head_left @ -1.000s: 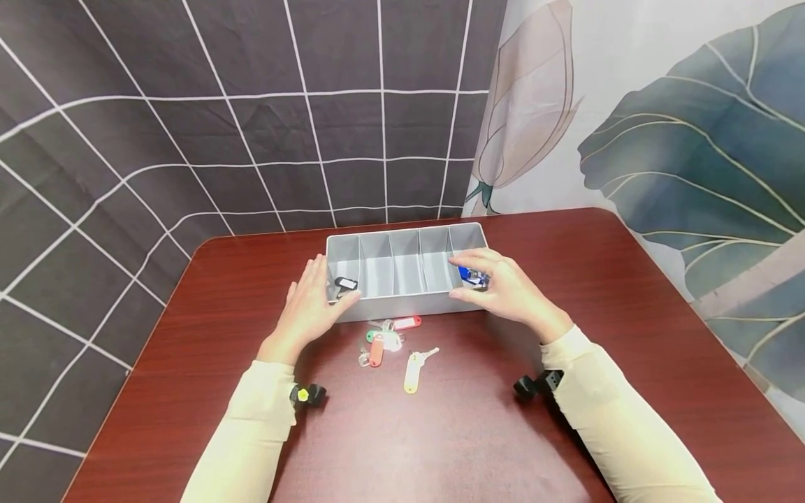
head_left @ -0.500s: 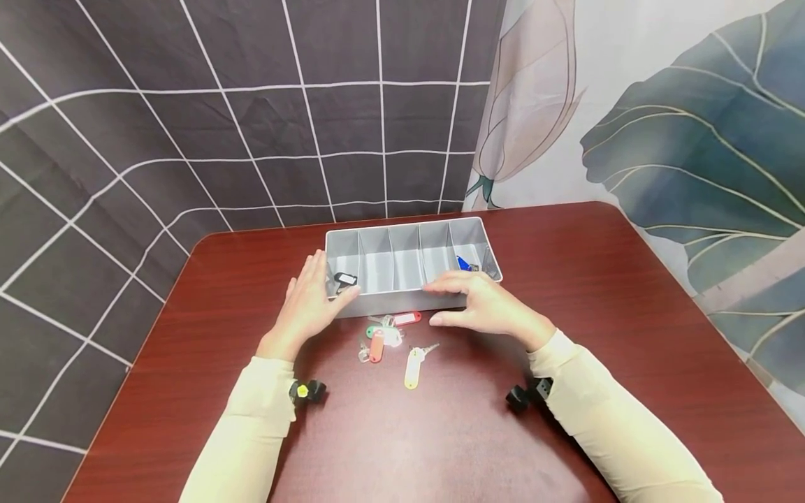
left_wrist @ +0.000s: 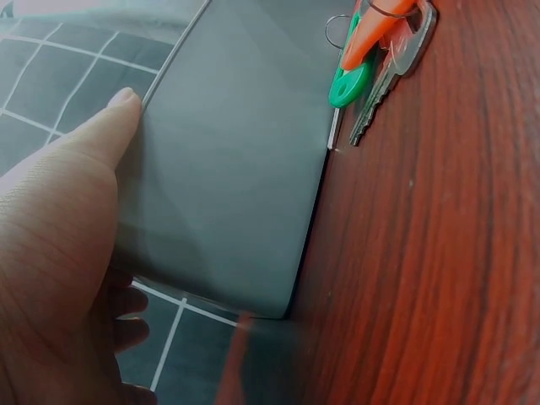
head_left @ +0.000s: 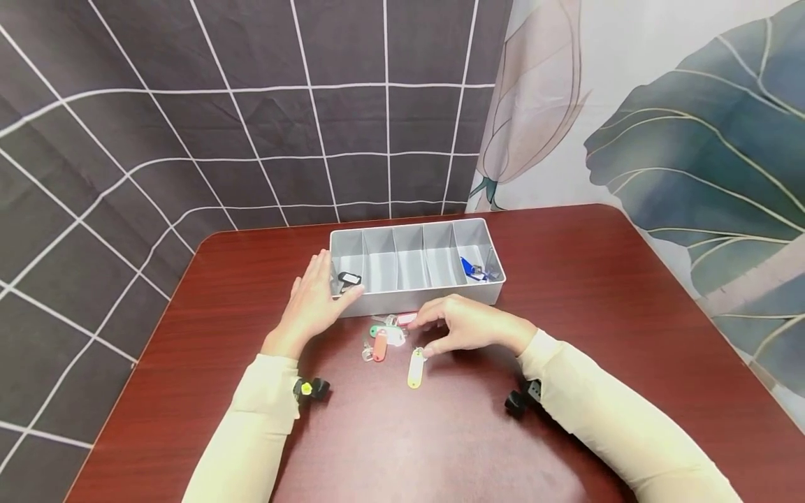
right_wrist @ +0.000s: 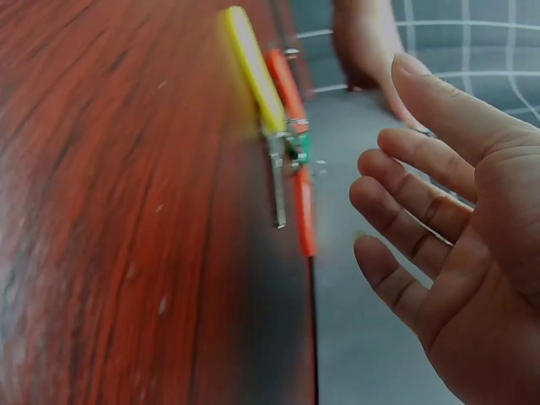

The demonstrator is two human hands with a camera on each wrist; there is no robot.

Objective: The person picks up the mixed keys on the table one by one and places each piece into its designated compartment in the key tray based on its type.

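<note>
My left hand (head_left: 309, 302) rests on the left end of a grey compartment tray (head_left: 393, 302), fingers straight along its side and thumb at the front rim. With fingers and thumb apart, my right hand (head_left: 472, 324) hovers over the table in front of the tray. Its thumb tip overlaps the key of a yellow key tag (head_left: 415, 372) in the head view. Beyond its index fingertip lies a red key tag (head_left: 405, 319). An orange-red key tag (head_left: 380, 347) and a green key tag (left_wrist: 351, 84) lie bunched with keys near the tray's front wall.
A black key tag (head_left: 349, 278) lies in the tray's leftmost compartment, blue key tags (head_left: 468, 269) with keys in the rightmost. Between them, thin dividers split the tray. A tiled-pattern curtain (head_left: 264, 126) hangs behind the dark red table (head_left: 440, 447).
My right hand has moved from the tray's rightmost compartment leftward and toward me, down to the yellow key tag, uncovering the blue key tags. My left hand has stayed on the tray.
</note>
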